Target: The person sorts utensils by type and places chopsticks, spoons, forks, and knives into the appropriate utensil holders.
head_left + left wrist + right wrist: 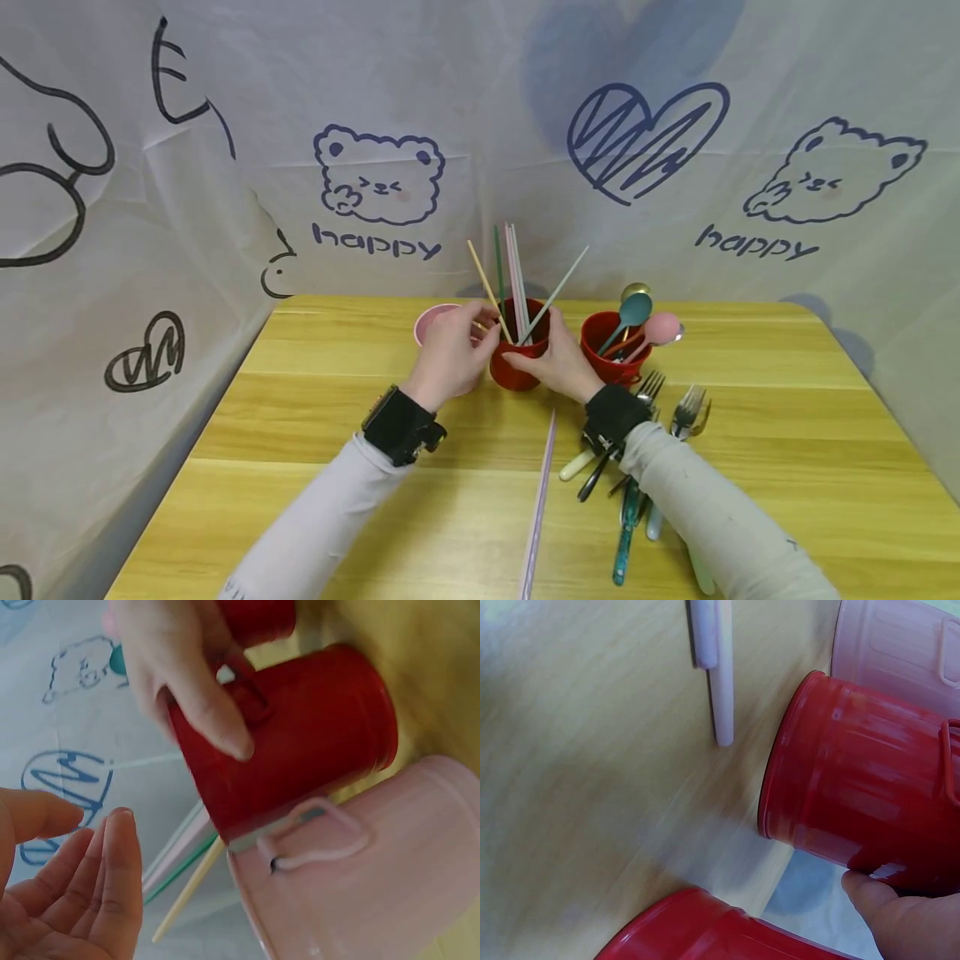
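My right hand (558, 358) grips a red cup (516, 379), its thumb against the outer wall. Several chopsticks (517, 275), yellow, green, pink and pale, stand leaning in that cup. My left hand (450, 346) is at the cup's left side. In the left wrist view the left hand (82, 892) has its fingers nearly straight and holds nothing, a gap between thumb and fingertips. A pink cup (390, 877) with a side handle stands beside the red one, partly hidden behind the left hand in the head view.
A second red cup (592, 337) holding several spoons (662, 328) stands to the right. Forks (686, 417) with coloured handles lie partly under my right forearm. Purple chopsticks (537, 517) lie on the table (300, 417) between my arms. A drawn-on white cloth (495, 125) hangs behind.
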`<state>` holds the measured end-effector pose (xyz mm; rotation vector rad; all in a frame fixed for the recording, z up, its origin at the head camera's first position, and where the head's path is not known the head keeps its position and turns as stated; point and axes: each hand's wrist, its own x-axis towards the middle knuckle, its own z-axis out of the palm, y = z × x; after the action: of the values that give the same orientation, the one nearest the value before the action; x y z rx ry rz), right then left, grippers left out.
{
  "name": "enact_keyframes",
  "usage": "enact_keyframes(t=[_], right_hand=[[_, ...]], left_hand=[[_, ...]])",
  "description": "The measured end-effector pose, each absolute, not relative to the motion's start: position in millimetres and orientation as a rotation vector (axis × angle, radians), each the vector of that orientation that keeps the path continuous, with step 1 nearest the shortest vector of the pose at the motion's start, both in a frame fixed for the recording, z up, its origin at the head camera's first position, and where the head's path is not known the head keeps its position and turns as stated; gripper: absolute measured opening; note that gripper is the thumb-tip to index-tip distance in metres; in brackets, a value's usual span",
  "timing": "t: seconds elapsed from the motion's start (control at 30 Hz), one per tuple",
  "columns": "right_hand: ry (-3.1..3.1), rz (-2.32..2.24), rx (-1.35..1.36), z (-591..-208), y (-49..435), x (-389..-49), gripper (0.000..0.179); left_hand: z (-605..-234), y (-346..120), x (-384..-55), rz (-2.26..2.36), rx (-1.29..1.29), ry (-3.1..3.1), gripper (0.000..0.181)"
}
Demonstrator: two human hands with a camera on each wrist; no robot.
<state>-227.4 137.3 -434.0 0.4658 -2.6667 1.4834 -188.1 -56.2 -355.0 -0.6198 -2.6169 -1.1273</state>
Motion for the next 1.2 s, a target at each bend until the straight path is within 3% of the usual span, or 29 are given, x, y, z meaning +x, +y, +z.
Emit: enact_keyframes(t=[0.27, 0.7, 1.03, 1.2], right_hand=[[-2.697, 1.466, 0.441, -434.0, 138.2, -227.2, 0.087], [-2.678, 1.514, 0.445, -433.5, 137.0, -226.5, 0.083], [-2.676, 1.497, 0.448, -434.0, 137.7, -226.4, 0.082], [-2.679, 1.501, 0.449, -433.6, 137.2, -225.7, 0.083]], left_hand=[[-377.4, -48.7, -158.3, -0.974, -0.774, -2.721, 0.012], [-424.3, -25.1, -108.5, -0.663, -1.04, -2.95, 0.014], [-439.1, -7.9, -92.0, -0.326, -1.071, -3.176, 0.04], [-441.5, -5.7, -91.6, -0.294, -1.03, -3.202, 0.041]])
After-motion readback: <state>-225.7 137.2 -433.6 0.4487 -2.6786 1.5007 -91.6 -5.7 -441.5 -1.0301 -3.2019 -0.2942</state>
